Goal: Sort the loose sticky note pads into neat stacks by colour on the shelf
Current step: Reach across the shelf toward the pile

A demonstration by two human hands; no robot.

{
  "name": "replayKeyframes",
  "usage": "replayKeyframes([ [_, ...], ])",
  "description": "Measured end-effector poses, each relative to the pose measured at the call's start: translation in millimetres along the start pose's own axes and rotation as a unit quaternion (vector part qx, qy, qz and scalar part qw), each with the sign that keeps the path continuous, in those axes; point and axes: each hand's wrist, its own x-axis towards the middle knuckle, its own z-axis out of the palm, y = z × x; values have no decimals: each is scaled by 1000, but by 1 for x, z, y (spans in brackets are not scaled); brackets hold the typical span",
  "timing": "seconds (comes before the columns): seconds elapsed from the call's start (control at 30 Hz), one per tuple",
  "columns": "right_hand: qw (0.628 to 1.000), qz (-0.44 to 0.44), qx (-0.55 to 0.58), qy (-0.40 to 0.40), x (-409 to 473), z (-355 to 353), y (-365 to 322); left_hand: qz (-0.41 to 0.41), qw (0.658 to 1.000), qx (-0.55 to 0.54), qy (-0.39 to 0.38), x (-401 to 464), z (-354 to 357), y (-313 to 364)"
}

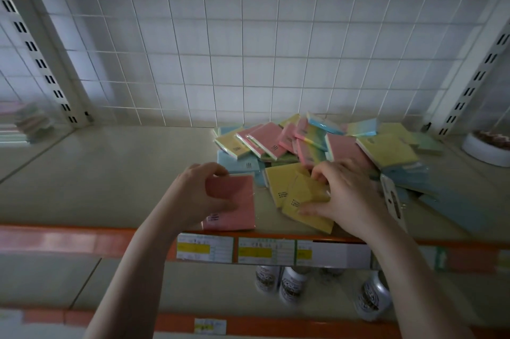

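Left hand [198, 192] grips pink pad [237, 200]; right hand [350, 195] pinches yellow pad [306, 206].

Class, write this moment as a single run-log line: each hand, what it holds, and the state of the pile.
left hand: holds pink pad | right hand: grips yellow pad | mixed pile: unsorted on shelf

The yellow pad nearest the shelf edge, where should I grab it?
Pinch the yellow pad at its near corner over the shelf lip, coming from the front. It lies flat and tilted, with the right hand already on its far side.
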Motion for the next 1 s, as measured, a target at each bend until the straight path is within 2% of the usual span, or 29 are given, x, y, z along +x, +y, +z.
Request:
replayKeyframes([
  [0.07,999,-2,12,-32,5,-3,-2,0,999,-32,10,-3,-1,-2],
  [0.17,995,13,-50,-85,10,-6,-3,0,998,-60,24,-6,-2,-7],
  [0.23,993,15,-74,-90,10,-6,-3,0,997,-67,34,-7,-4,-11],
  [0.37,995,10,-26,-95,7,-5,-2,-15,996,-72,40,-9,-7,-18],
  [0.6,997,-70,18,-41,9,-10,-8,-40,991,-112,64,-14,-5,-19],
  [0.77,985,-88,151,-6,17,-5,-10,-63,979,-171,86,-17,-3,-20],
  [0.9,976,-90,199,-14,10,0,0,-92,950,-264,137,-21,-4,-24],
  [1.0,972,-99,214,-3,2,-2,5,-100,929,-325,146,-25,-5,-24],
])
